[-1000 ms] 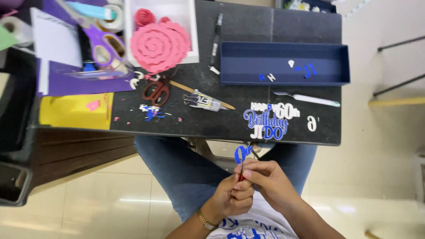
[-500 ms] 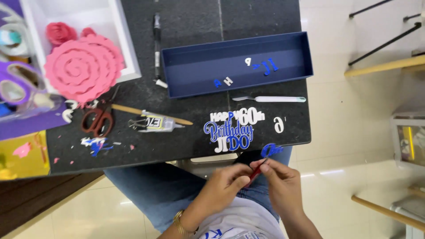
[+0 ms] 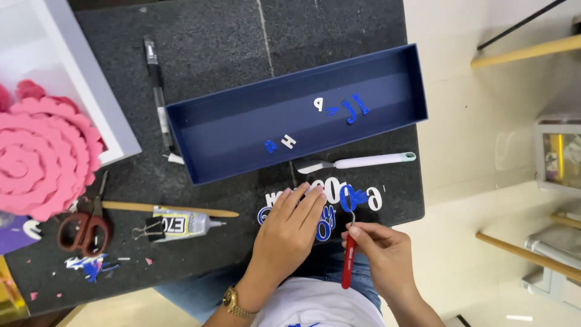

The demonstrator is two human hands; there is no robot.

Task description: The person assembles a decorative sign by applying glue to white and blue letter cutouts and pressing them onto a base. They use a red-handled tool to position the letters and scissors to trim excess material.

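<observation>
The small blue glitter cut-out piece (image 3: 351,197), thin and flat like foam or card, sits at the bent metal tip of the red-handled hook tool (image 3: 347,266), just above the white and blue cut-out lettering (image 3: 327,203) laid out at the near edge of the dark speckled surface (image 3: 212,54). It looks very light and slightly flexible, with narrow parts that would likely crease or tear if pinched hard; its glitter face probably gives some grip, but any glue on the back would smear. It is best handled by its edges or lifted on the tool tip, not pressed on the face.

The right hand (image 3: 387,254) is closed in a pinch around the red handle, thumb and forefinger near the top of the handle, the tool pointing away from the body. The left hand (image 3: 290,233) lies flat and open, fingers extended, pressing on the left part of the lettering and holding nothing.

Beyond them stands a shallow navy-blue rectangular box lid (image 3: 242,130) with a few loose white and blue letters in it, and a white-handled spatula tool (image 3: 363,161) lies just beside its near wall. To the left are a glue tube (image 3: 181,224), red-handled scissors (image 3: 85,227) and a pink rolled foam flower (image 3: 42,157).
</observation>
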